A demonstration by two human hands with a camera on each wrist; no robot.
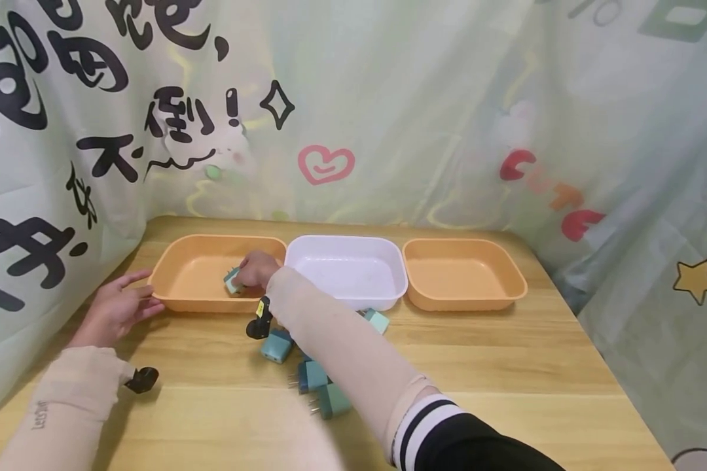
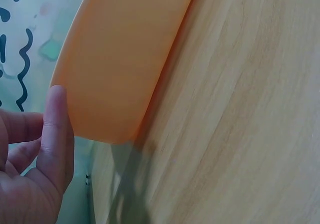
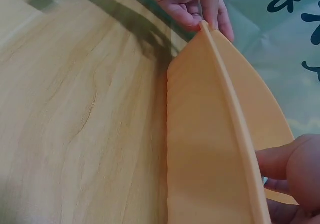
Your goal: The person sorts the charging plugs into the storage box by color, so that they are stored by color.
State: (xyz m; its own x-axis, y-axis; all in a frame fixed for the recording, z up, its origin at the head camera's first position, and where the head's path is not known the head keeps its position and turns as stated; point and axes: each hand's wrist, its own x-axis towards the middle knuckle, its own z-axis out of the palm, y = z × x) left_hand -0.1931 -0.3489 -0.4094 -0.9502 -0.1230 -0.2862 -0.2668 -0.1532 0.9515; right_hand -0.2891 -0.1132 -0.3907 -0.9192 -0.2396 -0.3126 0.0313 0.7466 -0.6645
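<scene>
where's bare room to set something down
Bare table lies right of the right sleeve, before the right orange tray, itself bare inside. Crowded: by that sleeve, among plug adapters, and at the right hand in the left orange tray.

From the head, one view faces forward and down; both wrist views, much nearer, share its nine-o'clock orange tray [image 1: 188, 278].

Head view: right hand [image 1: 257, 269] covers part of the plug adapter [image 1: 232, 280] it pinches. Beige right sleeve [image 1: 330, 333] overlaps the teal adapter [image 1: 332, 401] and pale adapter [image 1: 378, 320]; we cannot make a sure count there. Left wrist view: left hand [image 2: 37, 174] cut by left edge, orange tray [image 2: 125, 58] by top. Right wrist view: upper-left greenish smear [image 3: 42, 1] too blurred for us to name.
</scene>
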